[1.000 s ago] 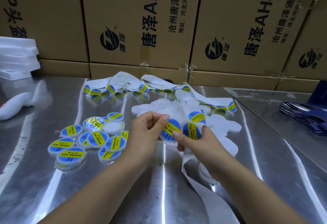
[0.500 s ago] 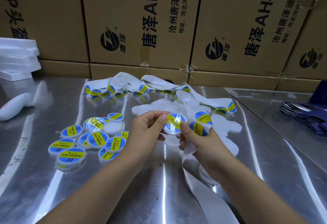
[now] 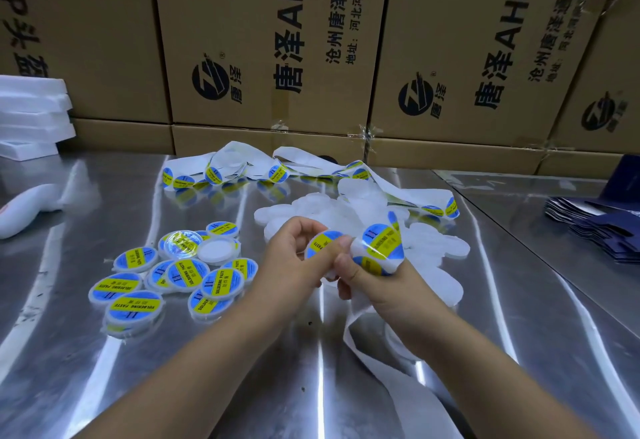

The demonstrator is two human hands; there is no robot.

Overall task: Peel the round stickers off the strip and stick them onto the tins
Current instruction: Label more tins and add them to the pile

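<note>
My left hand (image 3: pixel 289 260) grips a small round white tin (image 3: pixel 320 244) above the steel table, its blue-and-yellow sticker facing me. The thumb of my right hand (image 3: pixel 375 286) presses on that sticker. Its fingers hold the white sticker strip (image 3: pixel 381 246), which curls over them with two stickers showing. The strip's bare tail (image 3: pixel 377 366) trails toward me, and more strip (image 3: pixel 221 170) loops at the back. Several labelled tins (image 3: pixel 187 274) lie in a heap at the left. Plain white tins (image 3: pixel 436 246) lie behind my hands.
Cardboard boxes (image 3: pixel 277 40) wall off the back of the steel table (image 3: pixel 242 369). A stack of white foam trays (image 3: pixel 33 116) and a white object (image 3: pixel 24 208) sit at the far left. Dark blue flat cartons (image 3: pixel 599 230) lie at the right.
A sticker came off the strip and now lies on the tin in my left hand, under my right thumb. The strip has bunched up higher over my right fingers.
</note>
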